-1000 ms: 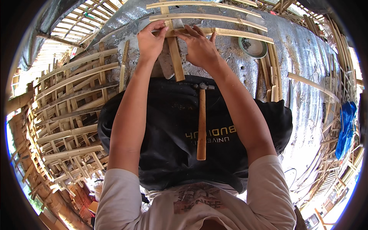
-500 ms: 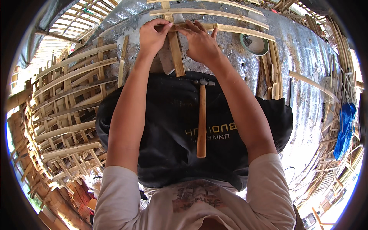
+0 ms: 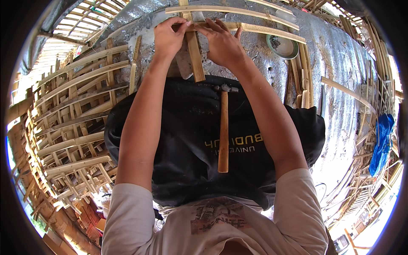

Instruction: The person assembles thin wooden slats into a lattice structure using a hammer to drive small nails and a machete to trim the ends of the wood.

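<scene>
Thumb and index finger of my left hand are pinched at the crossing of two wooden slats; whatever is between them is too small to make out. My right hand holds the crosswise slat just right of the crossing, its fingers spread over it. Under the crosswise slat runs an upright slat, its near end pointing at my lap. Across my lap lies a black cloth with printed lettering. A hammer with a wooden handle rests on it, head away from me.
Another crosswise slat lies farther off. A round green-rimmed dish stands right of my right hand on the silvery sheet. Slatted wooden frames are stacked at left. Loose strips and blue plastic are at right.
The view has shifted slightly, so the slats and hands sit a little higher. Both hands stay at the crossing, with only slight finger movement.
</scene>
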`<state>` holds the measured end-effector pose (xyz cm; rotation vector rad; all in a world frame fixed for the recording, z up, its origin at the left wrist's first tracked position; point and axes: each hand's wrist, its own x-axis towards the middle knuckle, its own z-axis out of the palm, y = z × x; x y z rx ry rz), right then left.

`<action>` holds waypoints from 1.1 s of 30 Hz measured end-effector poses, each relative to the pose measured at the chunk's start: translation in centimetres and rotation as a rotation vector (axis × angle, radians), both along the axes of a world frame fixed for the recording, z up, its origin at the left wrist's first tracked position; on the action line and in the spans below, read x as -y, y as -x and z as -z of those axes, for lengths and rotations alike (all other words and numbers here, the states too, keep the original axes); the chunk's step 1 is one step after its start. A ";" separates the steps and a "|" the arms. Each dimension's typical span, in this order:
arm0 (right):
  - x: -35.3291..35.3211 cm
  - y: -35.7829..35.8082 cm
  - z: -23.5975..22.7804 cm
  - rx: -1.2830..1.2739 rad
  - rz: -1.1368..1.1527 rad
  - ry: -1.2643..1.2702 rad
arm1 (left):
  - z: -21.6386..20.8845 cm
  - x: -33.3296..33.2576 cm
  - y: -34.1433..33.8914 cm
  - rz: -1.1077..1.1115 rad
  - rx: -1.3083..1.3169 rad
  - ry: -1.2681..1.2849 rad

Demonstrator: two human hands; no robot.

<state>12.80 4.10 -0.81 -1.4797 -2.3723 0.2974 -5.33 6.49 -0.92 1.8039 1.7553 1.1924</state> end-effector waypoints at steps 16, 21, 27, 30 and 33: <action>0.1 0.0 -0.4 0.013 0.002 0.047 | 1.1 -0.1 0.0 0.002 0.019 -0.127; 0.1 -0.2 -0.2 -0.001 0.000 0.046 | 0.8 0.1 0.0 -0.010 0.019 -0.063; 0.0 -0.5 -0.4 -0.007 -0.040 0.044 | 0.5 0.1 0.1 0.031 0.004 -0.116; -0.1 -0.8 -0.7 -0.005 -0.055 0.076 | 0.1 0.3 -0.2 0.037 0.011 -0.096; -0.3 -1.2 -1.1 0.001 -0.075 0.117 | 0.0 0.2 -0.1 0.043 0.006 -0.098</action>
